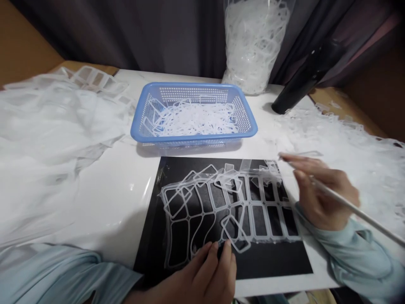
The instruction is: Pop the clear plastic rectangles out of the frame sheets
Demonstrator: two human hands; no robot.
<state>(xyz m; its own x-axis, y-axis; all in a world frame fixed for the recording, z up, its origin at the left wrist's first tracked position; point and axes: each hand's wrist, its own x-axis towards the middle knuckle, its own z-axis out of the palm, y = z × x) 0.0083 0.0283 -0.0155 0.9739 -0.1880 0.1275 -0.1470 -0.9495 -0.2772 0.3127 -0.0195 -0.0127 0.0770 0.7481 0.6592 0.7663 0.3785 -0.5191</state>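
Note:
A translucent sheet of joined rectangular frames (218, 209) lies rumpled on a black mat (275, 264). My left hand (210, 272) is at its lower edge, fingertips together and closed on the plastic. Beside those fingertips a loose rectangular frame (236, 234) rests askew over the sheet. Other loose frames overlap along the sheet's upper edge. My right hand (325, 192) is raised at the mat's right side, closed around a slim pale pen-like tool (357, 209). The tool's tip points up and left, apart from the sheet.
A blue basket (196, 138) full of thin white frames stands behind the mat. Behind it are a clear bag (256, 46) of similar pieces and a black cylinder (300, 84). Plastic sheets (57, 122) are heaped left; loose scraps (357, 156) are piled right.

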